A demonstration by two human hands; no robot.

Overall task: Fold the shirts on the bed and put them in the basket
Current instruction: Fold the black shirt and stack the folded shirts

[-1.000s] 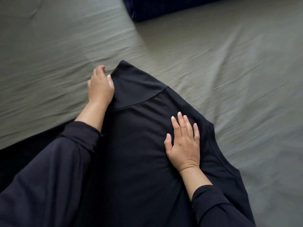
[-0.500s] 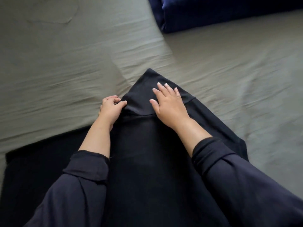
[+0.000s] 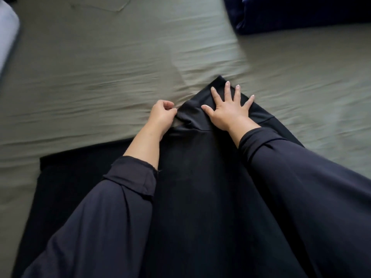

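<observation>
A black shirt (image 3: pixel 196 177) lies lengthwise on the green bed sheet (image 3: pixel 100 81), its far end folded over into a band. My left hand (image 3: pixel 161 115) pinches the left edge of that folded band with curled fingers. My right hand (image 3: pixel 228 108) lies flat on the band with its fingers spread wide, pressing the cloth down. Both my dark sleeves cover the near part of the shirt. No basket is in view.
A dark blue bundle of cloth (image 3: pixel 291 13) lies at the far right of the bed. A pale object (image 3: pixel 7 37) shows at the far left edge. More black cloth (image 3: pixel 70 177) spreads out to the left under my left arm.
My right hand moved from the shirt's middle up to the folded far end and spread its fingers. My left hand curled onto the band's left edge.
</observation>
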